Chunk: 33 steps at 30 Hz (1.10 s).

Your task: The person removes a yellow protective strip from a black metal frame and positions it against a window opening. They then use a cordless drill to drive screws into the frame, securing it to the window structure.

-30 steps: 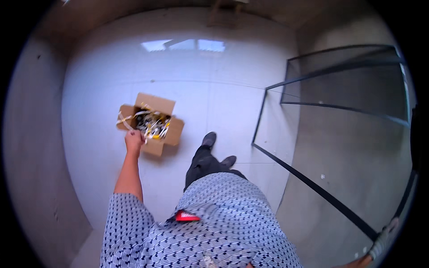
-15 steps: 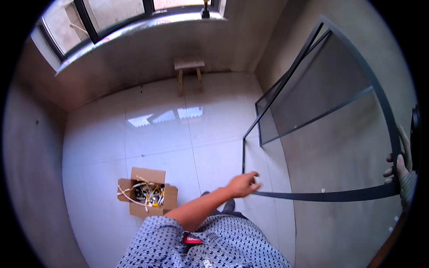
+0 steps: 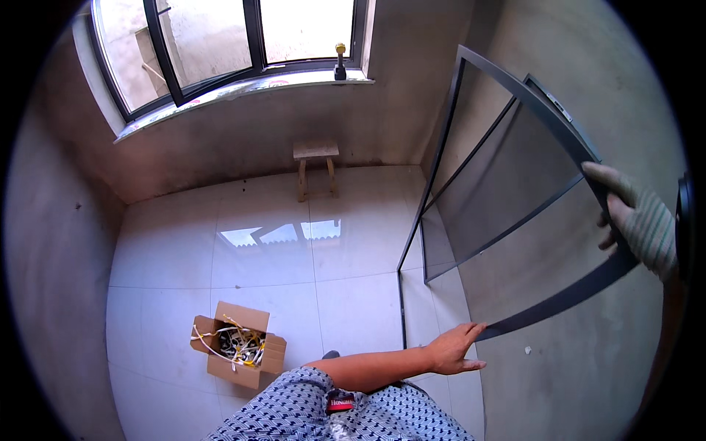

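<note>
A large dark grey metal frame (image 3: 588,290) stands tilted on my right. My gloved right hand (image 3: 625,209) is closed around its right-hand bar, close to the near corner. My bare left hand (image 3: 456,350) reaches across to the frame's lower bar. Its fingers are stretched out with the thumb apart, and the fingertips meet or overlap the bar's left end; whether they press on it I cannot tell. Behind the frame, a dark mesh screen panel (image 3: 507,176) leans against the right wall.
An open cardboard box (image 3: 243,312) with white and yellow strips and small parts stands on the tiled floor (image 3: 162,250). By the far wall is a small wooden stool (image 3: 315,151). A yellow-and-black tool (image 3: 340,62) stands on the sill under an open window (image 3: 206,44).
My left hand has moved right along the lower bar. The right hand now shows higher on the frame, whose top corner has shifted left. My view has tilted up.
</note>
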{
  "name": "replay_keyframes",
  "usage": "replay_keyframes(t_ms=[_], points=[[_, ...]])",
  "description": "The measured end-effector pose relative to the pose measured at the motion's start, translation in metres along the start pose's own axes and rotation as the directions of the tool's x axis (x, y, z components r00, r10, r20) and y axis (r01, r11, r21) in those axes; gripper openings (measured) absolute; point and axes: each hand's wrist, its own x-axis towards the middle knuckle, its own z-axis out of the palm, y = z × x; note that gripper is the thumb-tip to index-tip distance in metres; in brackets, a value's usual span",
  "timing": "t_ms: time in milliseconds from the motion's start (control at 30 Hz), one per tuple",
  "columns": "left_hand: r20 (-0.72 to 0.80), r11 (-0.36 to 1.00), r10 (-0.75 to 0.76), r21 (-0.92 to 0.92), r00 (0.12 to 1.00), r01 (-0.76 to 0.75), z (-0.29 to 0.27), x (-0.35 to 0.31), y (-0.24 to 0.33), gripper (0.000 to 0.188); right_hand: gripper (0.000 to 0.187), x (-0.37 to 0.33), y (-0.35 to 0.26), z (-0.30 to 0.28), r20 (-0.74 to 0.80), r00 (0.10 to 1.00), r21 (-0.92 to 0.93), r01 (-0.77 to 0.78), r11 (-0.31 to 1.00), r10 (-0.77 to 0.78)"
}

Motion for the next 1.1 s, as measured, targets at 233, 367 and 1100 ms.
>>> replay_keyframes(t_ms=[233,367,1100], points=[[-0.272,0.997,-0.070,-0.061,0.960,0.055,0.040,0.051,0.014,0.043,0.035,0.015,-0.034,-0.018,-0.092,0.995,-0.032,-0.050,0.998,0.047],[-0.231,0.996,-0.087,-0.043,0.969,0.080,0.042,0.065,0.018,0.027,0.028,0.016,-0.030,-0.033,-0.131,0.991,-0.100,-0.002,0.995,-0.012],[-0.908,0.921,-0.388,-0.374,0.160,0.113,-0.099,0.018,-0.124,0.043,0.022,-0.116,0.375,0.306,-0.173,0.933,0.230,-0.273,0.934,0.316]])
